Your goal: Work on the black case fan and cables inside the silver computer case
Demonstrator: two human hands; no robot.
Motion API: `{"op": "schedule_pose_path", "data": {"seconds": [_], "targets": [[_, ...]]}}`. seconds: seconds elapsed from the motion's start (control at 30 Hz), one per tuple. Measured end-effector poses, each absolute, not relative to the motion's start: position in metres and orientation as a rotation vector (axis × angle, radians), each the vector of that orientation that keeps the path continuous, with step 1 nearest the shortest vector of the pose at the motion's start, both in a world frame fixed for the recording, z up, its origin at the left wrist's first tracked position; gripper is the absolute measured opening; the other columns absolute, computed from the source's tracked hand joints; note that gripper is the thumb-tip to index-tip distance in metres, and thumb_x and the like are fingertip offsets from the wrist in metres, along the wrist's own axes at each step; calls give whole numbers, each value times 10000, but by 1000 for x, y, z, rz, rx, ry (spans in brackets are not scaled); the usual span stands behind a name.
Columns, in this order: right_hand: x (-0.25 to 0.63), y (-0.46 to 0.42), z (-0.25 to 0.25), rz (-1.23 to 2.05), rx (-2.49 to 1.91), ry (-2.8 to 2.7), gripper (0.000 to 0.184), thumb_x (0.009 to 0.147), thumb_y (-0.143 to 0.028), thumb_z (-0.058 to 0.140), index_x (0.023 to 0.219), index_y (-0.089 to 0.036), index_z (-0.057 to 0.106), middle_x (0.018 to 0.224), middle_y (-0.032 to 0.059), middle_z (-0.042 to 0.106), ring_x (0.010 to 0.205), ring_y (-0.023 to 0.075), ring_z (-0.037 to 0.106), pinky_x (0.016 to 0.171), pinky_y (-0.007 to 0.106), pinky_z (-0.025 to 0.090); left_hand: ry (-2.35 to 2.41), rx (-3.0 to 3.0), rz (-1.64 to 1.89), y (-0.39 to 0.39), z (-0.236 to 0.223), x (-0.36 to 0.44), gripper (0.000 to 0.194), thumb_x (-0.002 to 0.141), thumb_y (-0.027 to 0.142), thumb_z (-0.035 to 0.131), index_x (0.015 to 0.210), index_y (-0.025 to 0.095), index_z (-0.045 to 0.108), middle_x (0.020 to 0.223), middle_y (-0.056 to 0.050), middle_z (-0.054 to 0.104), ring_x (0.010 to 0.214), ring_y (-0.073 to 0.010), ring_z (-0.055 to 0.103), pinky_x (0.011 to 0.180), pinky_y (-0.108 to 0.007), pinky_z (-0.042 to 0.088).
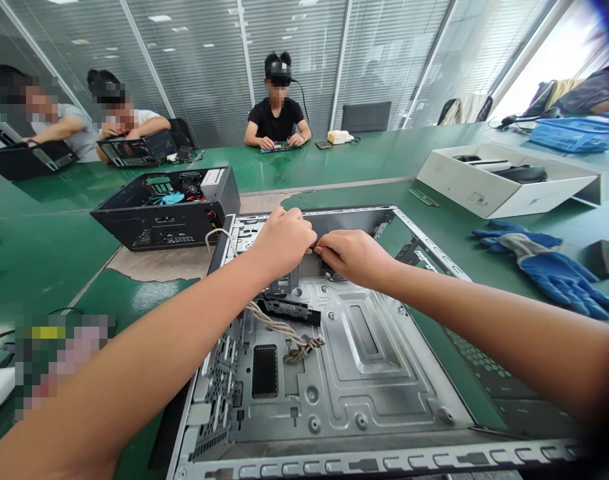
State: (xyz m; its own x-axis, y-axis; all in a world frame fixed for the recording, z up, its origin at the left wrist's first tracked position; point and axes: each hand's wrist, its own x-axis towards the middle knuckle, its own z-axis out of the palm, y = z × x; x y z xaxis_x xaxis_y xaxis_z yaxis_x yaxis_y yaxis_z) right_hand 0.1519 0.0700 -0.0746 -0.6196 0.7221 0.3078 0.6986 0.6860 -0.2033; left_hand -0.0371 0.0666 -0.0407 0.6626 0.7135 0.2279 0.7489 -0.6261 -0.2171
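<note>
An opened computer case (pixel 374 347) lies in front of me, its bare metal floor facing up. Over its far end, my left hand (pixel 285 241) and my right hand (pixel 357 259) come close together, fingers pinched. A small dark thing, perhaps a thin cable, shows between the fingertips; its kind is too small to make out. Beneath my right hand sits a dark part (pixel 329 270), mostly covered. A twisted bundle of beige cables (pixel 279 325) trails across the case floor beside a black bracket (pixel 291 310).
A second black computer case (pixel 167 220) stands at the far left on cardboard (pixel 154 265). To the right are a white box (pixel 504 180), blue work gloves (pixel 544 263), a dark block (pixel 603 259) and a memory module (pixel 424 198). Several people sit across the green table (pixel 264 170).
</note>
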Motion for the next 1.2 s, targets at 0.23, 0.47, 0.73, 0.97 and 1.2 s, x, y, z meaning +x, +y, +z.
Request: {"op": "schedule_pose_path", "data": {"seconds": [0.23, 0.47, 0.73, 0.97, 1.2], "targets": [[151, 71, -76, 78, -1105, -2539, 286, 938, -266, 415, 874, -180, 680, 800, 64, 662, 718, 176, 570, 617, 305, 338, -1138, -2642, -155, 69, -43, -40, 226, 917, 144, 513, 780, 171, 690, 870, -57, 712, 981, -241, 490, 806, -396, 295], [152, 71, -77, 52, -1061, -2527, 318, 952, -274, 386, 879, -179, 681, 801, 60, 652, 712, 169, 563, 619, 301, 336, -1198, -2688, -172, 71, -42, -41, 185, 913, 197, 554, 805, 194, 705, 869, -44, 713, 977, -246, 502, 803, -396, 305], [151, 70, -75, 79, -1082, -2517, 269, 942, -256, 396, 806, -181, 616, 733, 46, 609, 676, 164, 525, 625, 302, 324, -1304, -2710, -259, 70, -39, -41, 137, 887, 253, 590, 877, 224, 723, 861, -50, 700, 972, -252, 525, 806, -379, 343], [153, 72, -76, 77, -1043, -2505, 261, 947, -270, 409, 824, -186, 623, 751, 45, 608, 688, 164, 527, 620, 295, 317, -1260, -2738, -205, 70, -37, -38, 184, 920, 230, 533, 847, 216, 701, 816, -42, 694, 959, -246, 527, 800, -378, 330], [155, 73, -73, 66, -1047, -2512, 239, 932, -258, 431, 801, -181, 615, 736, 47, 608, 680, 165, 527, 629, 292, 335, -1263, -2741, -159, 68, -35, -37, 240, 932, 185, 474, 873, 214, 705, 825, -50, 696, 964, -249, 538, 801, -378, 334]]}}
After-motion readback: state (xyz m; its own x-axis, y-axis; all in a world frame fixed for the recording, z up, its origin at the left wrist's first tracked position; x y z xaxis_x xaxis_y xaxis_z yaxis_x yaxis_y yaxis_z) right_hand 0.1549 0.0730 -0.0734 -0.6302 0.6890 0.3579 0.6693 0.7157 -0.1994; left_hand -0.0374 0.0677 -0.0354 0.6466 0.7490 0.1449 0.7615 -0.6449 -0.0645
